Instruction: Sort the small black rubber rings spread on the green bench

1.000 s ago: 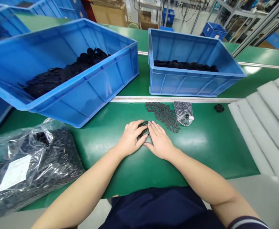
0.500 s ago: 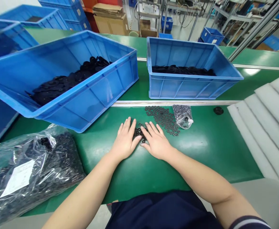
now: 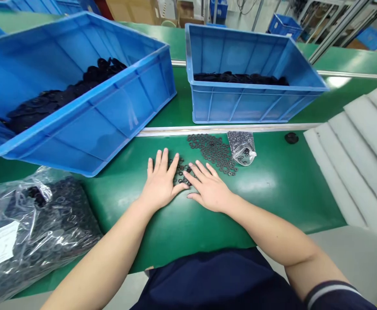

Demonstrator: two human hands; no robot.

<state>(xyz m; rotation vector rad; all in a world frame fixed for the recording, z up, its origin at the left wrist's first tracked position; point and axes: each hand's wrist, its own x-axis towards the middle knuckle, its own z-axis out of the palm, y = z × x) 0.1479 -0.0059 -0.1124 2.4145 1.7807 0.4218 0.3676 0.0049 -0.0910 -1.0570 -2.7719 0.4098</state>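
The left hand (image 3: pixel 160 181) has slid away from the right since the last view, widening the gap between them, so the small heap of black washers (image 3: pixel 180 171) now shows more openly. That hand lies palm down on the desk (image 3: pixel 272 202), fingers fanned wide, its thumb just beside the heap. The right hand (image 3: pixel 209 187) is also flat and spread, its fingers slanting over the heap's right edge and seeming to touch a few rings. Neither hand is pinching anything, though I cannot tell whether any washer sits under a palm. The heap lies between the hands, loose and one or two rings deep. Just beyond it and to the right runs a wider scatter of washers (image 3: pixel 211 151), with a small clear bag (image 3: pixel 242 147) of more at its far edge. Farther beyond the heap stand two blue crates, the left crate (image 3: pixel 88 133) and the right crate (image 3: pixel 249 105), both holding dark parts. A plastic sack (image 3: pixel 36 228) of rings lies to the heap's left, and foam sheets (image 3: pixel 343 159) lie well to its right. The hands appear to be spreading and sorting loose washers, which would make this the sorting step. Flat hands can only slide these rings, so the next move calls for fingertips closing on them or sweeping them together
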